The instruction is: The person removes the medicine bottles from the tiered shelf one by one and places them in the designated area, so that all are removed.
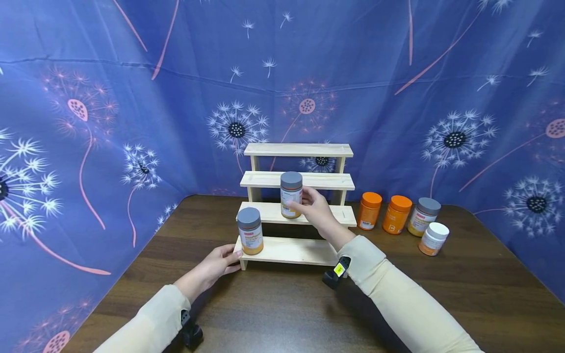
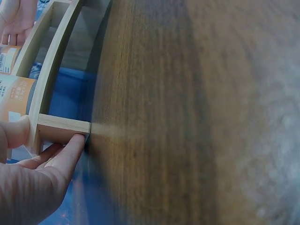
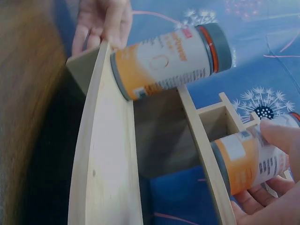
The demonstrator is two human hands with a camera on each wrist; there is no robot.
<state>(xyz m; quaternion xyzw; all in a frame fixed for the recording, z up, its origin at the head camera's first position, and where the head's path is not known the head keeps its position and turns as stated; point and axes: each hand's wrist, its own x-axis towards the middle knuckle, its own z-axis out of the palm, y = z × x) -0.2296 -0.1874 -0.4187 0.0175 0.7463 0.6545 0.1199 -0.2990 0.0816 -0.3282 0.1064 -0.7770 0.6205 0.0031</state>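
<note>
The left grip (image 1: 216, 267) pinches the rack (image 1: 291, 250) at its bottom corner; the right grip (image 1: 317, 211) pinches a jar (image 1: 290, 195), upright at the second-lowest step (image 1: 267, 212). The jar looks stiff, light, perhaps slick: hold it mid-body.

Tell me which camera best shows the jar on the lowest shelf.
Right wrist view: the jar appears large and whole, printing visible. The head view shows it whole but smaller; the left wrist view shows only its lower part, cut off at the edge.
</note>
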